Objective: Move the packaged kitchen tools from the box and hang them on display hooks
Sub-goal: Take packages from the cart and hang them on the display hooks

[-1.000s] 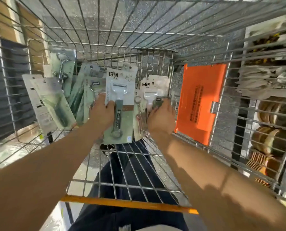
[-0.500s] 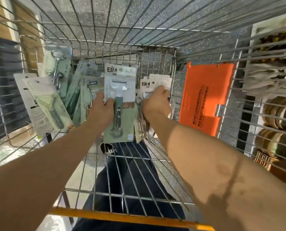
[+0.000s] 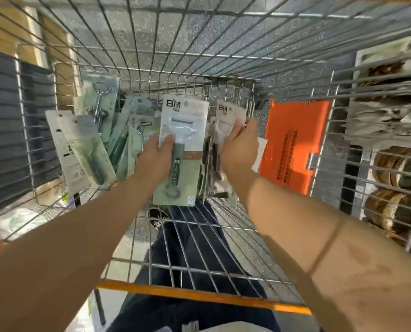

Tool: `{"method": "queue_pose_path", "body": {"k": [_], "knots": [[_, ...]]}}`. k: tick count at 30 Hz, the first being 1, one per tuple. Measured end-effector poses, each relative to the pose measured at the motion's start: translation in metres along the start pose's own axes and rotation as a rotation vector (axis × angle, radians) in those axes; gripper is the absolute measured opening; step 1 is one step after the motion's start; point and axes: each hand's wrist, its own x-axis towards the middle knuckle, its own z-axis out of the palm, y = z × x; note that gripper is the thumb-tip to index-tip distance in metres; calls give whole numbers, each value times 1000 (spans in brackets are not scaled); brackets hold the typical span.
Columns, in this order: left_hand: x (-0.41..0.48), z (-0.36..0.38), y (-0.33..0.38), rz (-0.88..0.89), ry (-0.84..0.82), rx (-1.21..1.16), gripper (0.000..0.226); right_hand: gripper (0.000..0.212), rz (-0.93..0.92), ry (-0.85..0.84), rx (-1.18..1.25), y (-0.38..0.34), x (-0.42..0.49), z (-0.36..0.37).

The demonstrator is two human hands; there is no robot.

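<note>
Your right hand [image 3: 238,149] slid up the white carded pack [image 3: 225,121], gripping it | your left hand [image 3: 155,159] grips the green-backed peeler pack [image 3: 183,144] | lift-out looks near

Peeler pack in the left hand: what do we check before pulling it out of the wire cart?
1. The left hand grips the pale green carded peeler pack: ok.
2. The right hand holds the white carded pack in its fingers: ok.
3. Nothing lies over the peeler pack: ok.
4. The orange plastic panel is apart from the peeler pack: ok.
5. The display hooks are free: cannot tell, none in view.
</note>
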Motion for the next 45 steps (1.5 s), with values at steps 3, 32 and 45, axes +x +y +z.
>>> {"method": "queue_pose_path", "body": {"k": [3,32,45], "knots": [[-5,-1,4,-8,8,-57,97,16,-95,34,64,-14,-5,-13],[34,7,-13,-213,38,-17,100,43,331,-307,-163,12,49,26],[41,9,-11,-163,-48,-15,119,43,312,-317,-460,26,55,41]]}}
